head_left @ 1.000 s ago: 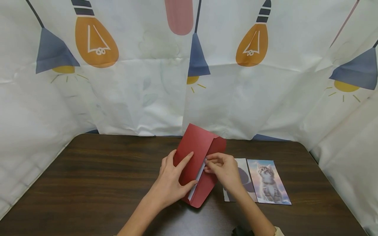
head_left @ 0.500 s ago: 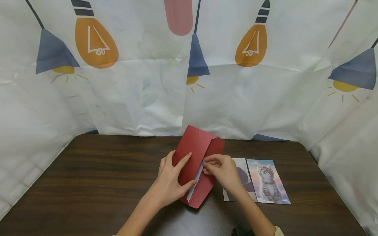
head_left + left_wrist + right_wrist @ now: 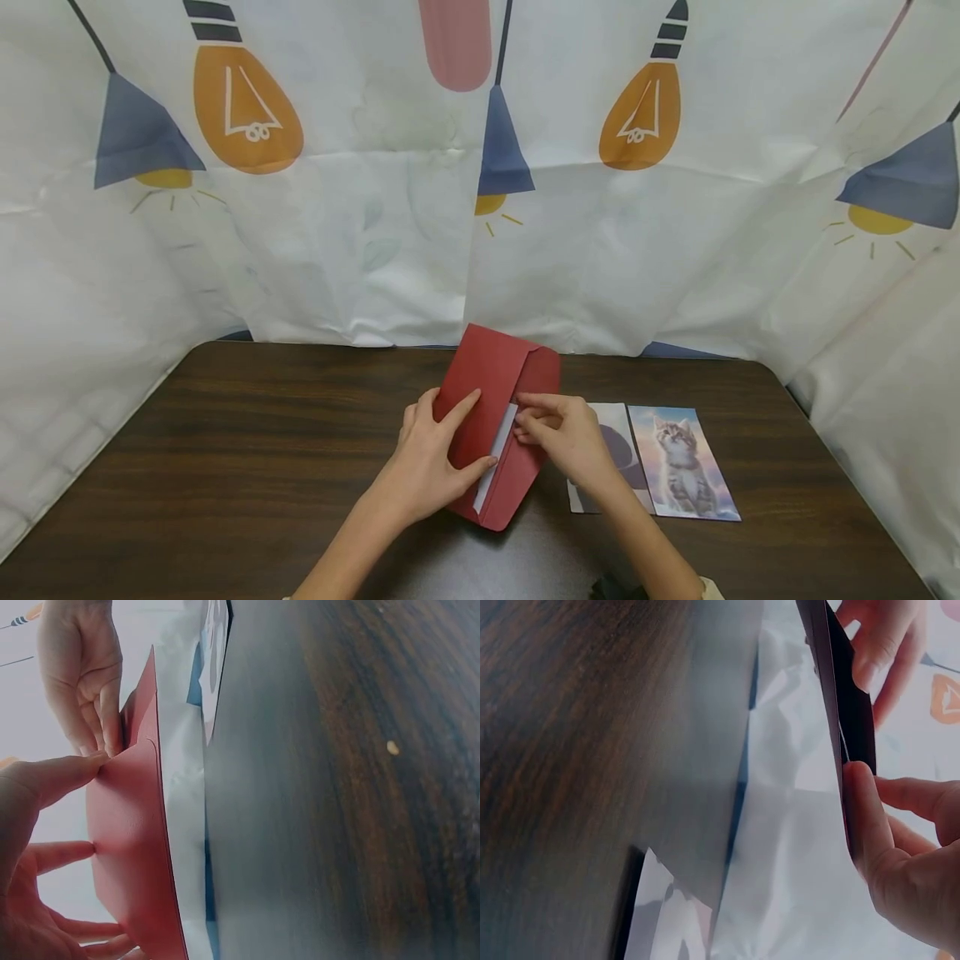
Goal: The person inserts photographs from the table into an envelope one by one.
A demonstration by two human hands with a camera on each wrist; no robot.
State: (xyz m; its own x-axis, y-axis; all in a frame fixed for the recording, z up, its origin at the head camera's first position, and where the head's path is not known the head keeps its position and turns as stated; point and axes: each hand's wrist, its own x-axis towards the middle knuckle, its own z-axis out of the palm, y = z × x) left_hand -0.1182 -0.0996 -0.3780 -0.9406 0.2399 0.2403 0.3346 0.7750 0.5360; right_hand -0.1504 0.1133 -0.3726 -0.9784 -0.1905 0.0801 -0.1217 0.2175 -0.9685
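Note:
In the head view, my left hand (image 3: pixel 430 458) holds a red envelope (image 3: pixel 480 375) slanted over the table, fingers spread across its front panel and thumb near the mouth. A strip of white paper (image 3: pixel 495 458) shows along the opening, beside the unfolded flap. My right hand (image 3: pixel 566 433) pinches the envelope at its mouth; whether the paper is also between those fingertips I cannot tell. The left wrist view has the envelope (image 3: pixel 135 825) raised on edge. Its dark inside faces the right wrist view, where the right thumb (image 3: pixel 866 810) reaches the opening.
A kitten picture card (image 3: pixel 682 462) lies on the brown table (image 3: pixel 225 458), right of my hands. Next to it, partly under the right forearm, is a grey and white card (image 3: pixel 618 442). A curtain (image 3: pixel 360 250) printed with lamps and bulbs hangs behind the table.
The envelope has shifted slightly left and down, its upper corner the most. The left hand has moved a little with it. Right fingertips have edged slightly left. Both cards lie still.

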